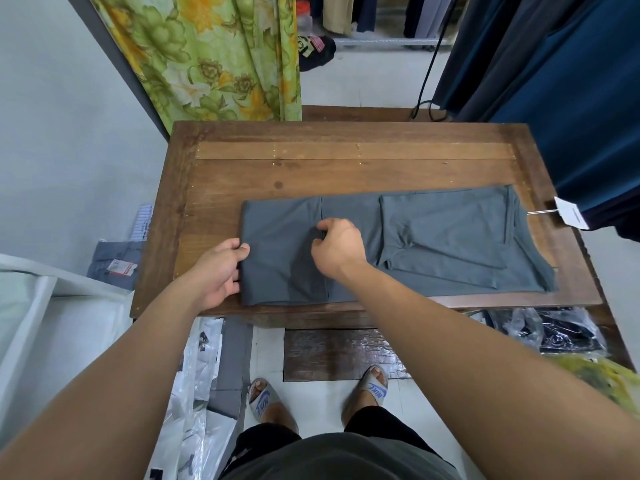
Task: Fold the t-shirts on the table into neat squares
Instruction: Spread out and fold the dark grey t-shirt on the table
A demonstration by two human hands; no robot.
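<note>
Nearest: two slippers (263, 400) on the floor tiles, the person standing square to the counter (311, 168). Both arms reach forward over its near edge.

Left hand (220, 271): at the left end of the t-shirt (450, 233), thumb on top and fingers curled at the folded edge, gripping it.
Right hand (339, 245): further in, fingers bunched and pinching the free edge of the flap that lies doubled over the left portion.

T-shirt: grey, flat on the counter, towards the near and right side. Sleeves turned in, so it forms a long strip. Long axis runs left to right, across the person's front. Both hands are on the left third; the unfolded remainder extends away to the right, its far end near the counter's right rim. The right hand is the nearer to that remainder.

Judgement: the strip is partly folded crossways. Squaring it calls for bringing the left bundle and the right end together along the long axis, edges aligned.

Count: t-shirts on the counter, one. Hands, two, both on it.

Floor, beside the counter: packaged garments (114, 263) to the left, plastic bags (554, 330) to the right.

Beyond: floral curtain (214, 57) at far left; dark hanging garments (571, 98) at far right, one white tag (571, 211) dangling over the counter's right edge.
</note>
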